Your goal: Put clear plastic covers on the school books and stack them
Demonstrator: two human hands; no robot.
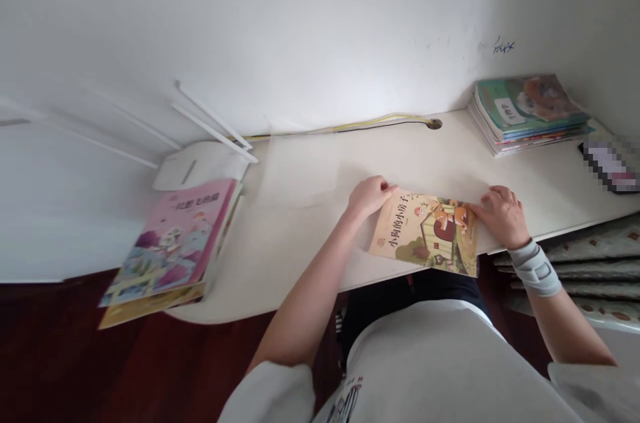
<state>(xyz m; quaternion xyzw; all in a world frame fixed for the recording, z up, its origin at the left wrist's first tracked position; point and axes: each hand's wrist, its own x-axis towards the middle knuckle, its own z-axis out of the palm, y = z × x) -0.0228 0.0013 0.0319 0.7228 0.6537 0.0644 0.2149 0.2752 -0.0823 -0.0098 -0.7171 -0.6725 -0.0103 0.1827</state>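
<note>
Two hands hold a picture book point(425, 233) on the desk point(300, 263): left hand point(370, 198) curled, pinching its top corner; right hand point(503, 215) half-curled, gripping its edge.

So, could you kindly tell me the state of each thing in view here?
Picture book, closed, cover up.
Left hand, holding its upper left corner.
Right hand, holding its right edge.
Wrist brace, fastened on the right wrist.
Pink book, closed, overhanging the desk edge.
Book stack, closed, piled.
White router, antennas extended.
</note>
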